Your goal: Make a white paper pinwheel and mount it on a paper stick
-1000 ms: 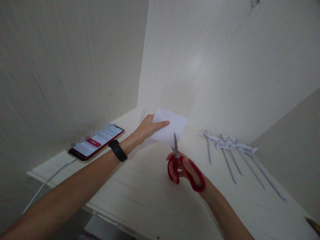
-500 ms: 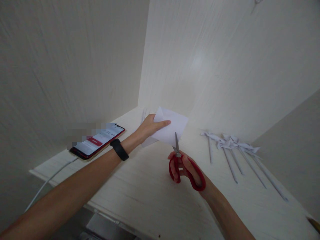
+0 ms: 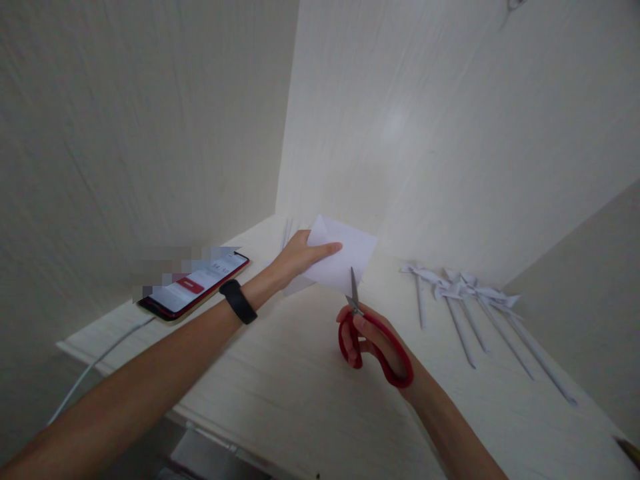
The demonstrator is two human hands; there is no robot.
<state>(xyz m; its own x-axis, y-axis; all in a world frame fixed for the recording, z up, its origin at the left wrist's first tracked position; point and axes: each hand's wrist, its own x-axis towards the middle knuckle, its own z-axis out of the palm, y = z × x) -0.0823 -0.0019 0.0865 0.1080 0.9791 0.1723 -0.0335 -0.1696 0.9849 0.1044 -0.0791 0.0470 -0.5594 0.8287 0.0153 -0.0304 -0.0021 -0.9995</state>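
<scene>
Since a moment ago almost nothing has moved: the left hand (image 3: 299, 259) still pinches the folded white paper (image 3: 341, 257) above the table (image 3: 280, 373), while the right hand (image 3: 376, 341), fingers closed through the red scissors (image 3: 369, 337), keeps the blades at the paper's lower edge, seemingly nearly shut.

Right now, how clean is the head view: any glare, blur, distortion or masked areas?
Head view: wide-angle bending at the walls; a soft glare patch on the back wall; a pixelated block masks the phone top. The paper in the left hand and the red scissors in the right hand are fairly sharp; the paper pinwheels look softer.
</scene>
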